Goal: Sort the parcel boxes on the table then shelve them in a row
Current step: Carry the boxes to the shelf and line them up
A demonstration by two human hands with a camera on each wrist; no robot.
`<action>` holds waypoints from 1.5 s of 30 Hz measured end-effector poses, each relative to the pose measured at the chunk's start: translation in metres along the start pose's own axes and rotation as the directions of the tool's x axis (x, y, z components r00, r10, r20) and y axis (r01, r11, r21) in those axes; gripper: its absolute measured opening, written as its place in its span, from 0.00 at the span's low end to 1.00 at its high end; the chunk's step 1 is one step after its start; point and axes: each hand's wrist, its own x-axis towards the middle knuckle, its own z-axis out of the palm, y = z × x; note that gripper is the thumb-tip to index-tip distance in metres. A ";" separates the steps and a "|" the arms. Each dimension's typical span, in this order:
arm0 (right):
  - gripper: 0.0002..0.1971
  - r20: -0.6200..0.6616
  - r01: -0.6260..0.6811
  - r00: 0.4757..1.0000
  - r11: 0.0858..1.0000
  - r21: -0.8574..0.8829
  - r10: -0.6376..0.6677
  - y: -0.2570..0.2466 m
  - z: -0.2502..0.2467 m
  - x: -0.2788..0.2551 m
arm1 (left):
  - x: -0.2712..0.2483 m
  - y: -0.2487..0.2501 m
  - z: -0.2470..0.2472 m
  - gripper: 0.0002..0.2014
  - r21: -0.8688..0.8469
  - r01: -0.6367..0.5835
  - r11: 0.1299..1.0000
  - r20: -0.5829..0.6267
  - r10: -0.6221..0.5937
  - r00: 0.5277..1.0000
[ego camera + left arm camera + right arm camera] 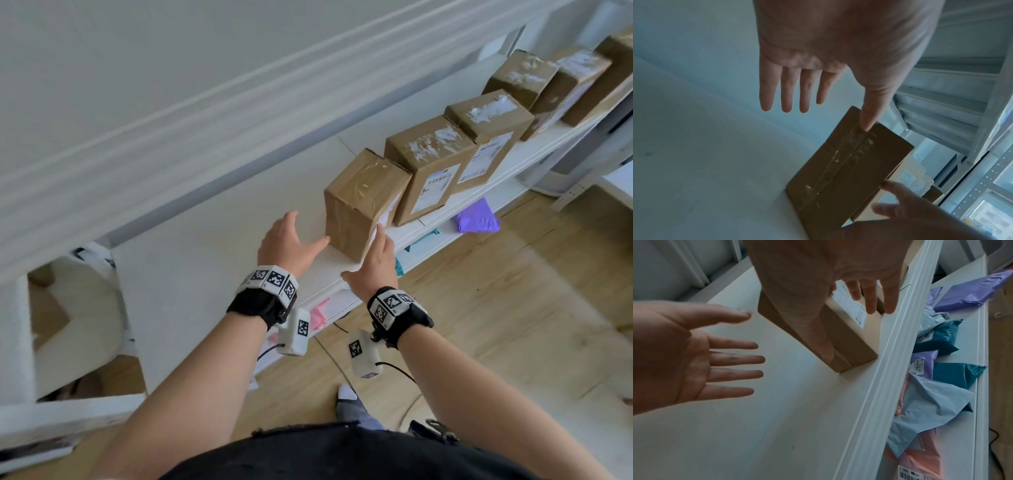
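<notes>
- While the nearest parcel box (363, 202) stands on the shelf (212, 274), last in the row, both hands are spread — left hand (287, 240) beside it, right hand (373, 263) fingers (871, 305) at its front.
- Nudge it straight — snug to its neighbour (428, 164).

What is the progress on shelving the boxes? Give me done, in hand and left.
Done: a row of cardboard boxes stands on the shelf. In hand: the nearest box is down at the row's end; the left hand is open beside it, and the right hand is open with fingers on its labelled side. Left: the table is out of view, so remaining boxes can't be counted.
</notes>
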 end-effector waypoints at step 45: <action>0.24 0.806 0.902 0.341 0.410 -0.136 -0.484 -0.183 0.222 -0.337 | -0.328 -0.332 -0.131 0.35 0.073 0.587 0.806 -0.246 -0.556 0.794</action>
